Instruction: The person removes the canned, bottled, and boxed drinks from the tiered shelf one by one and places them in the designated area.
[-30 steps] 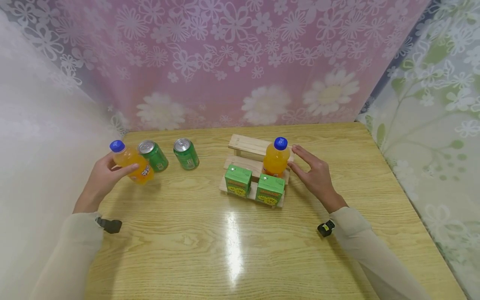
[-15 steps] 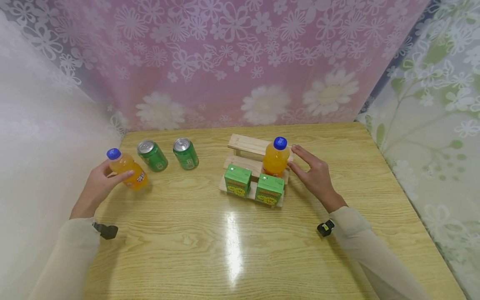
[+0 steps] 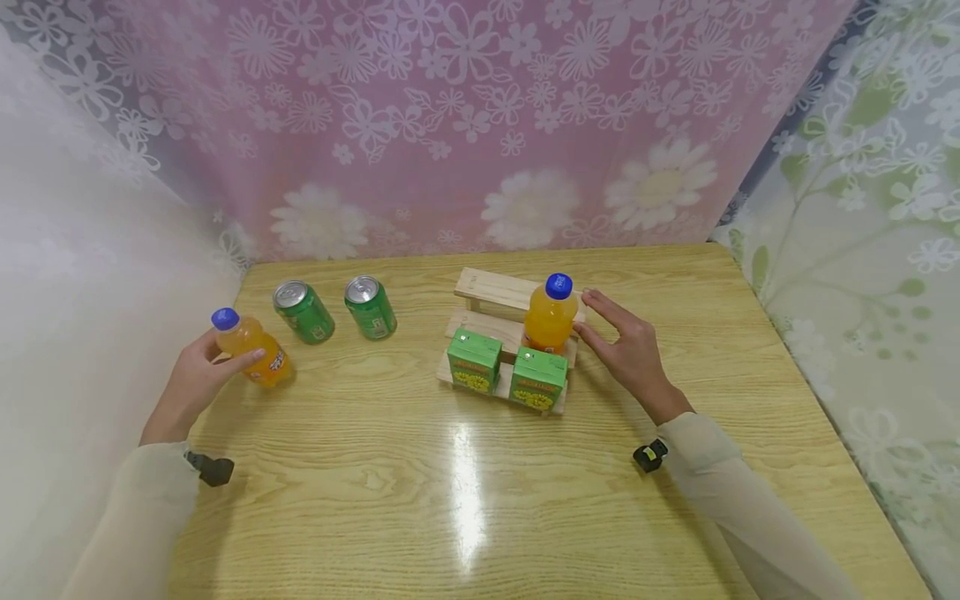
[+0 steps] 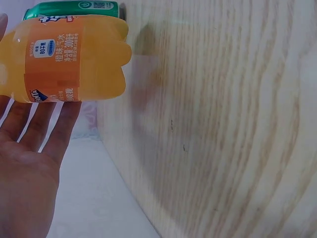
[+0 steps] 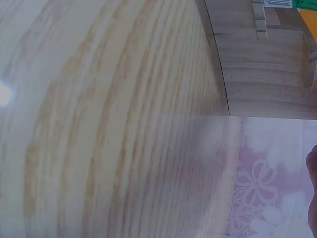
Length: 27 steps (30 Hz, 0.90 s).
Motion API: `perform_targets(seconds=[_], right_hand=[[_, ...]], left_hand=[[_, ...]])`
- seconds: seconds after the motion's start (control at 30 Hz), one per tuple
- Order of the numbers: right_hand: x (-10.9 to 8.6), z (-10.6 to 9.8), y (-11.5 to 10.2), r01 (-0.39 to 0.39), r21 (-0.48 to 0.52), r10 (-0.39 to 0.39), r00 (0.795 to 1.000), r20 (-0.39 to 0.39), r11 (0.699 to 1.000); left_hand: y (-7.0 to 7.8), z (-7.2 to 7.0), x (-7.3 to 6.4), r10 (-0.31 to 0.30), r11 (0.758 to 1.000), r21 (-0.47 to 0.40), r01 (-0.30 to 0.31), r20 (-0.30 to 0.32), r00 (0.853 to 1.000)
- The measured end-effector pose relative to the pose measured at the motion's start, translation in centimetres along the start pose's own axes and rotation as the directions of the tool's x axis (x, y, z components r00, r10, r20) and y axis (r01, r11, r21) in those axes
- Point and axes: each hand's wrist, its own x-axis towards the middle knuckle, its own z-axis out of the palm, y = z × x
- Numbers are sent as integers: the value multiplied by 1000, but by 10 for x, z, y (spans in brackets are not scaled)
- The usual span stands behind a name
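Observation:
My left hand (image 3: 191,377) grips a bottle of orange soda (image 3: 257,350) with a blue cap. The bottle leans at the table's left side, and its base (image 4: 121,59) looks slightly raised in the left wrist view. Just beyond it stand two green cans (image 3: 303,312), upright and apart from each other. At the right end of a stepped wooden rack (image 3: 491,287), my right hand (image 3: 632,354) holds the top plank between thumb and forefinger. A second orange soda bottle (image 3: 551,321) stands on the middle step. Two green drink cartons (image 3: 474,361) sit on the lowest step.
The wood-grain table (image 3: 360,483) runs up to a pink floral curtain (image 3: 450,167) at the back. Pale hangings border it left and right. In the right wrist view, the rack's wooden side panel (image 5: 267,74) shows close up.
My left hand has drawn the held bottle left and toward me, away from the green cans, and lowered it slightly. My right hand and the rack have stayed still.

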Motion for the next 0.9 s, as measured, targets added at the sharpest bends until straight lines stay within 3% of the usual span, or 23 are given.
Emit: perform_targets(seconds=[0.27,0.57,0.9], right_hand=[[1,1,-1,5,6,-5,1000,-6,1000],[0,0,-2,-9,2,9,1000,0,1000],[0,0,-1,-13,5,13,1000,1,1000]], left_hand=[[-7,3,-3,-25,1000,-18,25,9,1000],[-13,5,-5,-13,1000,-28,13,-13,1000],[-15,9,-7,-13,998,-57,14,6,1000]])
